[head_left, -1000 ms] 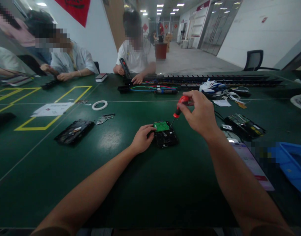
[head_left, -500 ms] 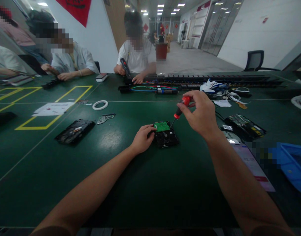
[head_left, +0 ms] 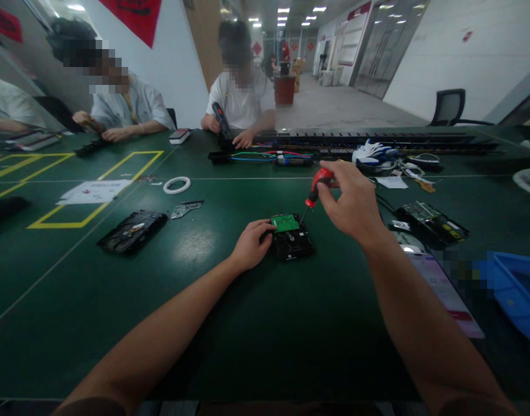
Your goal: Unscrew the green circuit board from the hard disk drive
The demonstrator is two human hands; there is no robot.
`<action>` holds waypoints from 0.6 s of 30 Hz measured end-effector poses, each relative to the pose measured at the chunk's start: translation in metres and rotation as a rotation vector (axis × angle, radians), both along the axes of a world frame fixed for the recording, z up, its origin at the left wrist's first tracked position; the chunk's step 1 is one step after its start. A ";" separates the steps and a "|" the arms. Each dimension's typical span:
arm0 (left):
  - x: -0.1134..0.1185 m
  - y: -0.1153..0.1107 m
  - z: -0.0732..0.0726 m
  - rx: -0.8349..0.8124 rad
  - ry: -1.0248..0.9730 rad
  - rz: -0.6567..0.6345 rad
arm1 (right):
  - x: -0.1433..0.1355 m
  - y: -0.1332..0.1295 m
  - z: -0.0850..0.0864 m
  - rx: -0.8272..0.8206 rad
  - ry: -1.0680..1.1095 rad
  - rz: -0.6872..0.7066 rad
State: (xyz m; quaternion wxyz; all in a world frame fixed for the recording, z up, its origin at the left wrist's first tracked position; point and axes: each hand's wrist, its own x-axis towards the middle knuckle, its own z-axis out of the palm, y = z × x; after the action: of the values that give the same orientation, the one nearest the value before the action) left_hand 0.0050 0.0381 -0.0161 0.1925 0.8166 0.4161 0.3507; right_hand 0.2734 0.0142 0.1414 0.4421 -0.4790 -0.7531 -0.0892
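Observation:
A black hard drive (head_left: 294, 245) with a green circuit board (head_left: 285, 222) at its far end lies on the green table in front of me. My left hand (head_left: 252, 245) grips the drive's left edge, thumb and fingers closed on it. In my right hand (head_left: 350, 199) is a screwdriver (head_left: 313, 192) with a red and black handle, pinched between thumb and fingers. The screwdriver leans, its tip down at the right edge of the green board. Whether the tip sits in a screw is too small to tell.
Left on the table are another black drive casing (head_left: 133, 231), a loose circuit board (head_left: 186, 209) and a white ring (head_left: 177, 185). To the right lie an opened drive (head_left: 433, 222), a phone-like screen (head_left: 447, 294) and a blue bin (head_left: 518, 294). Across the table, a co-worker holds a power screwdriver (head_left: 221, 120).
My right hand has turned slightly around the screwdriver handle, its fingers shifting grip. The drive and my left hand stay in place.

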 end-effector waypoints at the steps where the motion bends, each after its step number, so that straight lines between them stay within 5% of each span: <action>1: 0.000 0.000 0.000 0.002 0.001 -0.001 | 0.000 0.000 0.000 -0.003 0.007 -0.001; 18: 0.000 -0.002 0.002 -0.002 0.010 0.005 | 0.000 -0.002 0.002 -0.010 0.007 -0.066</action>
State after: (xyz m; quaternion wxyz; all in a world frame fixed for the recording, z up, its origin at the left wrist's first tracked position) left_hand 0.0049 0.0364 -0.0137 0.1903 0.8172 0.4195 0.3465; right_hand 0.2736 0.0125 0.1433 0.4394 -0.5061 -0.7357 -0.0984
